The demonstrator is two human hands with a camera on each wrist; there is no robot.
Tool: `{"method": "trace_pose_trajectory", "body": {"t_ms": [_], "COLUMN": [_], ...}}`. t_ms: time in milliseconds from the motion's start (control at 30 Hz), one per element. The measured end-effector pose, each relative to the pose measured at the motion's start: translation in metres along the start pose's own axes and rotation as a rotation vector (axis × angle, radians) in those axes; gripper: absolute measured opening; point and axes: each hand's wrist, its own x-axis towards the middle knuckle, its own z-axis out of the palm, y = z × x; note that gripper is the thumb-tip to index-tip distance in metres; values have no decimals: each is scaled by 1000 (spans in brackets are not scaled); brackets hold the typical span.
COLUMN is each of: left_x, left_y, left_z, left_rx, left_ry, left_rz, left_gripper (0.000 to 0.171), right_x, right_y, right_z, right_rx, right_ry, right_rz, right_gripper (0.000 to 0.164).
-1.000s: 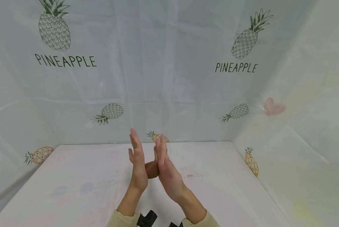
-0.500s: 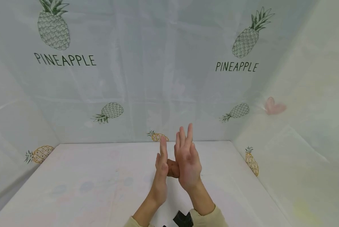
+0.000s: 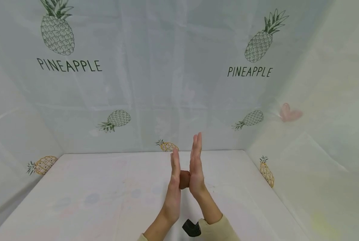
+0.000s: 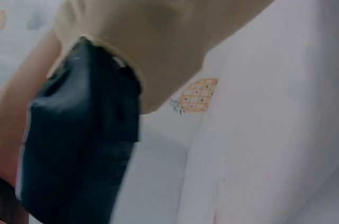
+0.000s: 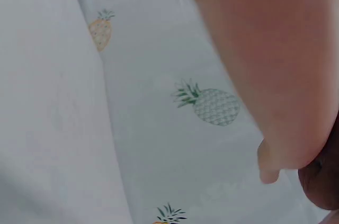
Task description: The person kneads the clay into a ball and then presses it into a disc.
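Note:
A brown lump of what looks like modelling clay (image 3: 184, 179) is squeezed between my two palms, held up over the table. My left hand (image 3: 173, 184) presses it from the left with straight fingers pointing up. From the other side my right hand (image 3: 196, 172) presses flat, its fingertips reaching higher than the left ones. Part of the dark brown lump (image 5: 319, 180) shows at the lower right of the right wrist view, beside a hand. A beige sleeve (image 4: 153, 33) and a black wrist camera mount (image 4: 79, 134) fill much of the left wrist view.
The white table (image 3: 92, 187) lies below the hands, with faint coloured spots. A pale cloth (image 3: 179, 83) printed with pineapples hangs behind it, and similar sheets (image 3: 327, 140) enclose the sides. A black camera mount (image 3: 192, 228) sits at the right sleeve.
Both hands have moved to the right with the lump. The palms have slid against each other, the right rising above the left, and the right palm has turned from facing the camera to edge-on.

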Motion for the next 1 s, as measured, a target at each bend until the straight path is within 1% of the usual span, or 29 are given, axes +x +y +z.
{"method": "trace_pose_trajectory", "body": {"t_ms": [67, 167, 300, 400, 533, 667, 800, 900, 1000], "left_x": [0, 3, 6, 9, 13, 15, 17, 19, 19], "left_y": [2, 6, 11, 14, 15, 15, 12, 7, 2], "left_z": [-2, -7, -14, -20, -32, -43, -51, -55, -56], "left_rx": [-15, -42, -28, 1, 19, 59, 143, 200, 252], "left_ry": [6, 11, 34, 57, 99, 172, 226, 249, 263], "left_rz": [3, 27, 63, 81, 72, 46, 29, 27, 35], "left_gripper": [59, 60, 60, 61, 61, 62, 64, 65, 65], "right_x": [-1, -3, -6, -6, -9, -14, -17, -17, -17], "right_y": [4, 9, 14, 16, 16, 12, 3, -9, -20], "right_z": [1, 3, 6, 9, 14, 23, 31, 35, 35], "right_rx": [-11, -20, -19, -3, 10, 33, 106, 176, 252], "right_ry": [-48, -124, -203, -264, -339, -401, -429, -415, -393], "right_rz": [28, 69, 94, 98, 101, 85, 54, 57, 83], "right_gripper": [58, 57, 58, 59, 60, 62, 64, 65, 62]}}
